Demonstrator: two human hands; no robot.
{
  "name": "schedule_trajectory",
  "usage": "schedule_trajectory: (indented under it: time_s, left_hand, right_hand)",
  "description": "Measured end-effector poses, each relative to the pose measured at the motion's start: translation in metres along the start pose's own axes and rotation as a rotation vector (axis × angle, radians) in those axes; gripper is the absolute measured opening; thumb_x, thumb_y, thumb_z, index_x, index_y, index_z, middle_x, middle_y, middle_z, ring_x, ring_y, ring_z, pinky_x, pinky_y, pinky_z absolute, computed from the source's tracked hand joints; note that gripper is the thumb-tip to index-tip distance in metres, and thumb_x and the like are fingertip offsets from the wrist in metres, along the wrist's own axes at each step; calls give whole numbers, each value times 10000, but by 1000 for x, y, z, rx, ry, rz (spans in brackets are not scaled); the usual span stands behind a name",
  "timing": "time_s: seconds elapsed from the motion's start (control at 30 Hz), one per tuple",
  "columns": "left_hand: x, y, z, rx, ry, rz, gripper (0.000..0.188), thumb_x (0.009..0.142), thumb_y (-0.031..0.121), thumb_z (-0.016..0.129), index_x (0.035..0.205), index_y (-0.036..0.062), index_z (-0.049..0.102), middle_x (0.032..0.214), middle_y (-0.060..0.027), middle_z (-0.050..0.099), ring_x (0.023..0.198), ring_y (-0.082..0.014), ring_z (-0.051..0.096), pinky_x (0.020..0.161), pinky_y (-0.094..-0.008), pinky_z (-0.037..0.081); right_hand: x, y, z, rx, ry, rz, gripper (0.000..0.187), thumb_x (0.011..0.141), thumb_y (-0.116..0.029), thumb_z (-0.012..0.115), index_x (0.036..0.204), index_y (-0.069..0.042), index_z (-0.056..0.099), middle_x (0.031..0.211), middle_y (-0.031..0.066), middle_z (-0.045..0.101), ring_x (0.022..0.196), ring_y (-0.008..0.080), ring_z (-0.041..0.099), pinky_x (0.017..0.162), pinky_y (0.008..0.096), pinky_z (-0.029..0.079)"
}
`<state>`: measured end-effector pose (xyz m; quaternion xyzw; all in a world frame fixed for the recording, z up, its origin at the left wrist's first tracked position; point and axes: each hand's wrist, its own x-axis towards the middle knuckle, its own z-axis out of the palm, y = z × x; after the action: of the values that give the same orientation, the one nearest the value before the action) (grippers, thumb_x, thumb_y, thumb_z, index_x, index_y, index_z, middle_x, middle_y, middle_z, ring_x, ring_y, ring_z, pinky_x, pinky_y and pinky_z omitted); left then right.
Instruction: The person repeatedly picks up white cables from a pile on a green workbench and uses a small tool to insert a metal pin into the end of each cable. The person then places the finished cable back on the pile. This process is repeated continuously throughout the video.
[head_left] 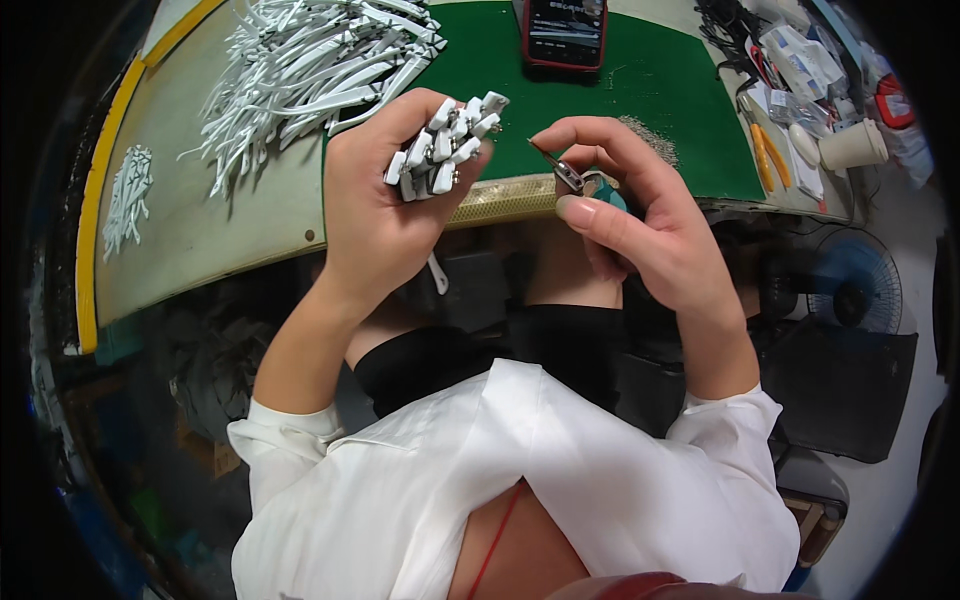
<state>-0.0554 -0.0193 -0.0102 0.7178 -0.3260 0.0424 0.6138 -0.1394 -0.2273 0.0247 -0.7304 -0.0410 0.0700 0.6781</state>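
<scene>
My left hand [375, 190] is closed around a bundle of white eyeglass temples [445, 145]. Their ends point up out of the fist, and small metal hinge parts show on several of them. To the right, my right hand [645, 210] has its thumb and fingers curled round a small metal tool [568, 176] with a teal part [605, 190]. The tool's exact kind is too small to make out. Both hands are raised over the near edge of the table, apart from each other.
A large heap of white temples [300, 75] and a smaller pile of white pieces [128, 198] lie at the left. A green mat [690, 90] carries a phone [563, 35] and tiny metal bits [650, 140]. Orange-handled pliers [768, 158] and a cup [852, 146] are at right.
</scene>
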Motion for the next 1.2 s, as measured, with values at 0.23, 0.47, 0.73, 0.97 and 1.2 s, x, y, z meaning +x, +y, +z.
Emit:
schedule_trajectory:
  time_s: [0.23,0.47,0.73,0.97,1.2]
  left_hand:
    - [1,-1,8,-327,60,-64,125,860,63,727,948,13,655,737,21,600,673,-39,485,599,-219,405]
    - [0,-1,0,59,17,99,135,836,23,734,936,5,644,763,-10,636,660,-53,525,598,-210,423]
    - [0,-4,2,469,99,523,387,628,58,813,982,-1,670,749,-99,642,612,-254,644,518,-314,504]
    - [-5,-5,-4,573,-59,432,387,647,-28,732,1027,-8,664,771,-126,646,640,-279,649,550,-310,492]
    - [8,-22,-24,844,67,336,303,656,-26,651,935,55,566,763,-110,620,691,-324,656,558,-406,505]
  right_hand:
    - [5,3,21,103,78,-52,355,931,-112,634,1278,-120,563,1042,23,534,553,-7,492,467,148,397]
    - [9,3,27,115,59,-56,408,928,-114,631,1321,-87,523,1104,57,542,547,9,506,454,154,384]
    - [3,-4,31,203,47,50,333,953,-124,600,1267,-70,500,880,27,580,567,28,513,483,176,402]
    - [8,30,44,-415,284,-264,393,902,-65,629,1242,-2,442,681,125,598,594,247,626,526,363,463]
    - [15,43,50,-881,325,-375,665,835,-141,714,1402,-43,379,840,164,649,626,315,649,569,375,496]
